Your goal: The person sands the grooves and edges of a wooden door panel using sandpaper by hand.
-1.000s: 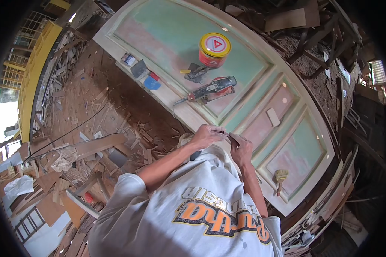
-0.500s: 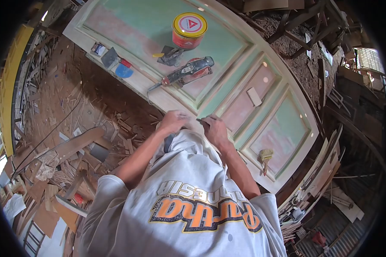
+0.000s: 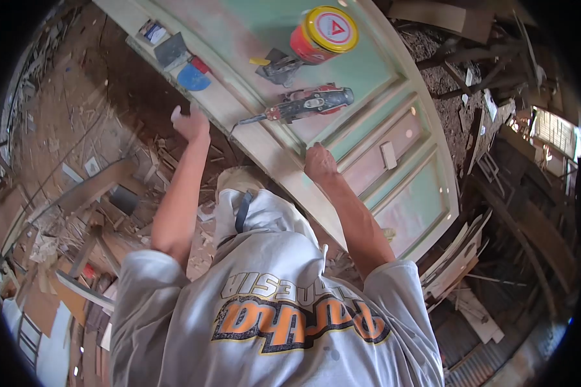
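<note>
My left hand (image 3: 192, 124) is in the air beside the near edge of the panelled door (image 3: 255, 138), its thumb apart from the fingers and nothing visible in it. My right hand (image 3: 320, 160) is closed on the door's frame by the green panel; whatever its fingers hold is hidden. Between and beyond my hands lies a black and red power sander (image 3: 313, 102), its cord end towards me. A blue spreader (image 3: 193, 77) and a grey scraper (image 3: 172, 51) rest on the door edge beyond my left hand. A pale block (image 3: 388, 155) sits right of my right hand.
A red tub with a yellow lid (image 3: 323, 35) stands on the door beside a dark crumpled piece (image 3: 279, 68). A brush (image 3: 388, 235) lies near my right forearm. Wood scraps (image 3: 77, 155) litter the floor at left, and timber is piled at right.
My hands have parted from in front of my shirt: the left went out and forward past the door edge, the right forward onto the door. The view has shifted and my torso is nearer the door.
</note>
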The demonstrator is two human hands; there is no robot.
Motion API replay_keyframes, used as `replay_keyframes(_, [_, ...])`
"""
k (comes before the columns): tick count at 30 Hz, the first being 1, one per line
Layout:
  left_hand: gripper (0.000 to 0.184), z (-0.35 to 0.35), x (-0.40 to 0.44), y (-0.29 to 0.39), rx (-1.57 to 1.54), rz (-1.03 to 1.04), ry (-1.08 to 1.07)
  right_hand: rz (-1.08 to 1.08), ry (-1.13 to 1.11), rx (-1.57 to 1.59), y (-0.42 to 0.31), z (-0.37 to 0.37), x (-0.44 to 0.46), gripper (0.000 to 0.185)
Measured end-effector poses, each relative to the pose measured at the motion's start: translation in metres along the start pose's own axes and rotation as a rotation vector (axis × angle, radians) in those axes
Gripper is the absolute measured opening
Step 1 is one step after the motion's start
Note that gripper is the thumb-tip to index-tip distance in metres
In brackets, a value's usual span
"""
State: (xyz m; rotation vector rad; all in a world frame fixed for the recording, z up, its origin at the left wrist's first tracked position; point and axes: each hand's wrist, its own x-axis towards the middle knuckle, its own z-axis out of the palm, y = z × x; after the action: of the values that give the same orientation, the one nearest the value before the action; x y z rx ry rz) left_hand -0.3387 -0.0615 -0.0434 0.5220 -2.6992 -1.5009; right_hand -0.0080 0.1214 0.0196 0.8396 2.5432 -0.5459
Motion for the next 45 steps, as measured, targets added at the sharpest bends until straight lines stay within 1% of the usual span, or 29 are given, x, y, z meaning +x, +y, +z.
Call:
replay_keyframes(2, [0.07,0.026,0.017,0.03,0.14,-0.266,-0.011,-0.013,-0.088,0.083,0.011,0.02,0.012,0.017])
replay_keyframes(4, [0.074,0.064,0.019,0.042,0.251,-0.403,0.06,-0.011,-0.169,0.175,0.007,0.026,0.017,0.018])
replay_keyframes(6, [0.07,0.075,0.008,0.045,0.336,-0.401,0.056,0.169,-0.084,0.236,0.005,0.029,0.014,0.016])
replay_keyframes(7, [0.067,0.079,0.006,0.046,0.416,-0.384,0.046,0.172,-0.093,0.227,0.009,0.033,0.021,0.016])
replay_keyframes(8, [0.067,0.082,0.005,0.047,0.421,-0.396,0.04,0.126,-0.118,0.095,0.029,0.059,0.029,0.017])
replay_keyframes(10, [0.059,0.083,0.002,0.046,0.418,-0.313,0.11,0.086,-0.159,-0.037,0.038,0.066,0.032,0.018])
replay_keyframes(11, [0.059,0.083,0.001,0.048,0.425,-0.319,0.103,0.292,-0.207,0.202,0.026,0.051,0.035,0.013])
replay_keyframes(12, [0.059,0.081,0.001,0.052,0.414,-0.335,0.101,0.498,-0.249,0.441,0.016,0.039,0.037,0.021])
replay_keyframes(13, [0.058,0.081,0.002,0.056,0.4,-0.351,0.101,0.501,-0.253,0.438,0.011,0.031,0.037,0.021])
replay_keyframes(15, [0.058,0.082,0.004,0.06,0.428,-0.364,0.084,0.322,-0.158,0.334,0.0,0.018,0.023,0.022])
replay_keyframes(18, [0.057,0.084,0.005,0.056,0.455,-0.366,0.079,0.041,-0.031,0.161,-0.002,0.01,0.003,0.033])
replay_keyframes(19, [0.057,0.085,0.005,0.054,0.454,-0.347,0.09,-0.019,0.021,0.137,0.002,0.017,0.005,0.03])
replay_keyframes(20, [0.057,0.085,0.005,0.055,0.453,-0.361,0.095,-0.026,0.013,0.128,0.002,0.012,0.007,0.03])
replay_keyframes(22, [0.058,0.084,0.005,0.058,0.457,-0.366,0.076,-0.356,-0.05,-0.202,-0.001,0.004,0.01,0.028])
replay_keyframes(23, [0.058,0.085,0.007,0.06,0.453,-0.374,0.079,-0.363,-0.052,-0.208,0.0,0.007,0.013,0.028])
replay_keyframes(25, [0.059,0.085,0.006,0.059,0.468,-0.372,0.092,-0.246,-0.082,-0.227,0.004,0.024,0.011,0.029])
replay_keyframes(26, [0.059,0.085,0.007,0.059,0.469,-0.379,0.097,-0.252,-0.086,-0.23,0.005,0.034,0.013,0.029])
replay_keyframes(28, [0.059,0.085,0.005,0.059,0.478,-0.347,0.098,0.134,-0.172,-0.031,0.005,0.049,0.014,0.022])
replay_keyframes(29, [0.059,0.084,0.004,0.059,0.482,-0.351,0.096,0.135,-0.177,-0.033,0.003,0.045,0.017,0.022])
replay_keyframes(31, [0.058,0.085,0.006,0.06,0.475,-0.368,0.089,0.316,-0.239,0.115,-0.001,0.034,0.03,0.022])
replay_keyframes(32, [0.058,0.085,0.006,0.061,0.477,-0.372,0.088,0.316,-0.242,0.113,0.002,0.032,0.035,0.022])
replay_keyframes(34, [0.058,0.085,0.006,0.062,0.483,-0.374,0.096,0.684,-0.446,0.519,0.007,0.026,0.045,0.023])
replay_keyframes(35, [0.058,0.086,0.006,0.061,0.481,-0.379,0.098,0.681,-0.447,0.514,0.006,0.027,0.044,0.023])
replay_keyframes(37, [0.058,0.085,0.005,0.059,0.469,-0.338,0.114,0.269,-0.295,0.141,-0.001,0.032,0.035,0.019])
replay_keyframes(38, [0.058,0.086,0.005,0.058,0.469,-0.336,0.113,0.27,-0.294,0.142,-0.001,0.029,0.026,0.019])
replay_keyframes(40, [0.058,0.086,0.005,0.058,0.456,-0.334,0.115,-0.025,-0.118,0.085,0.004,0.013,0.008,0.014])
replay_keyframes(41, [0.058,0.086,0.006,0.057,0.452,-0.331,0.116,-0.026,-0.112,0.086,0.007,0.001,0.009,0.014])
replay_keyframes(43, [0.058,0.087,0.006,0.056,0.489,-0.342,0.118,-0.34,-0.215,-0.054,0.013,-0.023,0.011,0.014])
replay_keyframes(45, [0.06,0.083,0.006,0.063,0.456,-0.351,0.11,-0.292,-0.224,-0.123,0.004,-0.018,0.019,0.015])
